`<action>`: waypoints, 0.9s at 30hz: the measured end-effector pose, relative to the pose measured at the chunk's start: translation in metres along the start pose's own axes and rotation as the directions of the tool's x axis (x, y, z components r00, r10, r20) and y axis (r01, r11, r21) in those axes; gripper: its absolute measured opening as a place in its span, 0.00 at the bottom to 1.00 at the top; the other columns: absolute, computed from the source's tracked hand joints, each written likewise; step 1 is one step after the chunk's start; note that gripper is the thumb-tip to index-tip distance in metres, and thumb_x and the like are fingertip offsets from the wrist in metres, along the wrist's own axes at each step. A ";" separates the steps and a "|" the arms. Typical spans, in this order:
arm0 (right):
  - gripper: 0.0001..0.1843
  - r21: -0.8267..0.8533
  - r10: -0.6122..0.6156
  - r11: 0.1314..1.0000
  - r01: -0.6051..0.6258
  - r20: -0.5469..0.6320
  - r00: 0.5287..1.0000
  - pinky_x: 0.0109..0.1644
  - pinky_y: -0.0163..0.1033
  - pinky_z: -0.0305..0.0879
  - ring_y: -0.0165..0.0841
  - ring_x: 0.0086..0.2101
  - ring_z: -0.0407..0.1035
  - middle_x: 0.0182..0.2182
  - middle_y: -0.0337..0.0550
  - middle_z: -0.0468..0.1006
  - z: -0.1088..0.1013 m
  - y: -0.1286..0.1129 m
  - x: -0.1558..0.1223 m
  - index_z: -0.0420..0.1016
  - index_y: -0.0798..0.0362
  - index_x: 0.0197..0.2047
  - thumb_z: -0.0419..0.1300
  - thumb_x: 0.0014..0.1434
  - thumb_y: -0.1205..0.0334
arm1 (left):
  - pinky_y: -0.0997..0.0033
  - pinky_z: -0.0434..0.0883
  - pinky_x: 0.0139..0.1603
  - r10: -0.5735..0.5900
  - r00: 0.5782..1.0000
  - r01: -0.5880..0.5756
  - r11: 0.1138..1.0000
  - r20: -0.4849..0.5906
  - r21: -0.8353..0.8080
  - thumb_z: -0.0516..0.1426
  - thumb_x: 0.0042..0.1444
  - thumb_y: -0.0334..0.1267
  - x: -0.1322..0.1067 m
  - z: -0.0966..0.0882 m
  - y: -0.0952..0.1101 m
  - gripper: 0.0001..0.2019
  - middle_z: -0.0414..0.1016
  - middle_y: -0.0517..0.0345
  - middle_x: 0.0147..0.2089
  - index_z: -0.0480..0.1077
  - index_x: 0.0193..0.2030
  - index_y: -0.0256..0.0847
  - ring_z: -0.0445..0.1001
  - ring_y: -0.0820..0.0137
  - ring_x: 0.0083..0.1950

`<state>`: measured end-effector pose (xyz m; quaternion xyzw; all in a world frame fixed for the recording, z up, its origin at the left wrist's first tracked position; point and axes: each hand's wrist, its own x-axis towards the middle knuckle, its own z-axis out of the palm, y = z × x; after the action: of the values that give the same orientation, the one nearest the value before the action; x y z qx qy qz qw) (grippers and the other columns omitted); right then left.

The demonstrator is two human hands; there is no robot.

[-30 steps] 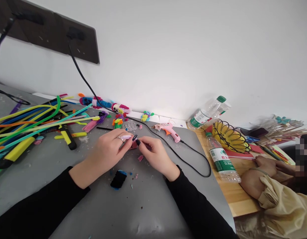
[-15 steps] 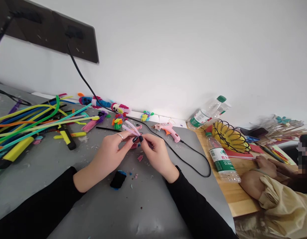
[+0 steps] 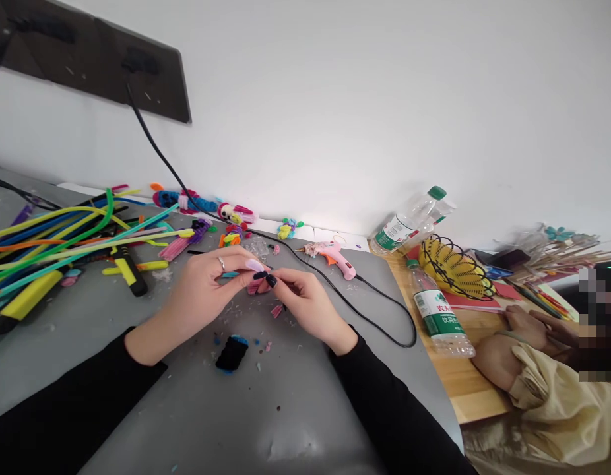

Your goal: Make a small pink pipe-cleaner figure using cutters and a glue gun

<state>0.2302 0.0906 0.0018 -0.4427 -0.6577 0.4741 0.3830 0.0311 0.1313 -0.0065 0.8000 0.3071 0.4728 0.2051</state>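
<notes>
Take the pink glue gun point(image 3: 341, 260) as your landmark: the pale pink fuzzy strip point(image 3: 255, 265) is left of it, off the nozzle side and slightly nearer you, up between your fingertips. Its visible length runs crosswise, dipping toward your right. Your left hand point(image 3: 201, 287) has its fingers narrowed on the strip; your right hand point(image 3: 305, 300) pinches in at its right end, though the exact contact is hidden. Your right hand is nearer the gun. The black fuzzy piece point(image 3: 232, 354) rests on the desk point(image 3: 201, 422), farther left and nearer you than the gun.
</notes>
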 end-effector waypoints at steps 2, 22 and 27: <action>0.17 0.002 0.013 1.000 -0.013 -0.008 1.000 0.40 0.35 0.70 0.33 0.38 0.74 0.37 0.43 0.83 0.001 0.000 0.000 0.83 0.53 0.40 0.54 0.69 0.57 | 0.73 0.80 0.35 0.104 0.994 -0.099 0.985 -0.029 0.144 0.56 0.71 0.37 -0.003 0.003 0.002 0.12 0.85 0.58 0.37 0.80 0.38 0.42 0.83 0.69 0.34; 0.16 -0.068 0.076 0.994 -0.088 -0.163 0.984 0.30 0.35 0.51 0.27 0.26 0.53 0.21 0.32 0.60 0.009 0.004 0.001 0.61 0.51 0.24 0.53 0.63 0.56 | 0.63 0.82 0.49 0.467 0.882 -0.396 0.669 0.060 0.629 0.57 0.63 0.18 -0.020 0.026 0.020 0.12 0.84 0.43 0.40 0.76 0.51 0.26 0.84 0.61 0.41; 0.17 -0.086 0.075 0.992 -0.093 -0.188 0.979 0.31 0.35 0.49 0.28 0.27 0.52 0.22 0.32 0.58 0.007 0.005 0.001 0.58 0.50 0.24 0.53 0.63 0.54 | 0.56 0.83 0.53 0.428 0.896 -0.412 0.694 0.123 0.590 0.53 0.66 0.20 -0.024 0.026 0.017 0.18 0.85 0.41 0.47 0.73 0.60 0.29 0.84 0.57 0.47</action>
<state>0.2246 0.0904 -0.0047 -0.5298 -0.6215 0.4152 0.4007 0.0504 0.1014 -0.0228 0.8658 0.2528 0.3940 -0.1769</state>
